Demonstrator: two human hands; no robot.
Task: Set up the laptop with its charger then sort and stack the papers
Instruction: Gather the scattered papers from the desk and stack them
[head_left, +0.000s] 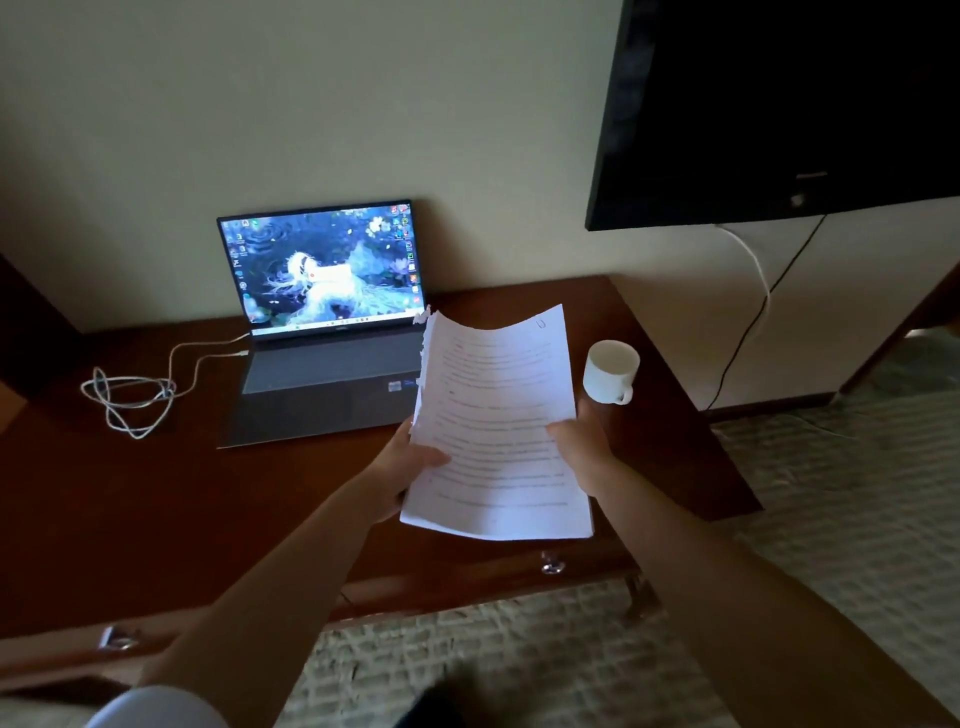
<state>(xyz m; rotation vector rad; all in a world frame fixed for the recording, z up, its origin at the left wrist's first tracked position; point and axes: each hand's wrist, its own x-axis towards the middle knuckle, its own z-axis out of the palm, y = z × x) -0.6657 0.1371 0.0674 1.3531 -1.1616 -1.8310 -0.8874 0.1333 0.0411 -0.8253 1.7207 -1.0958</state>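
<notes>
2 hands, L (402, 467) + R (579, 452), hold 1 paper stack (496, 426) | 1 laptop (324, 322) | 1 cup (610, 371)

You faced a pale wall (363, 104) behind a dark wooden desk (130, 493), a black television (779, 104) mounted right, patterned carpet (831, 493) below.

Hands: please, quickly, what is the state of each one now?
Left hand: grips the left edge of the papers.
Right hand: grips the right edge of the same papers.
</notes>
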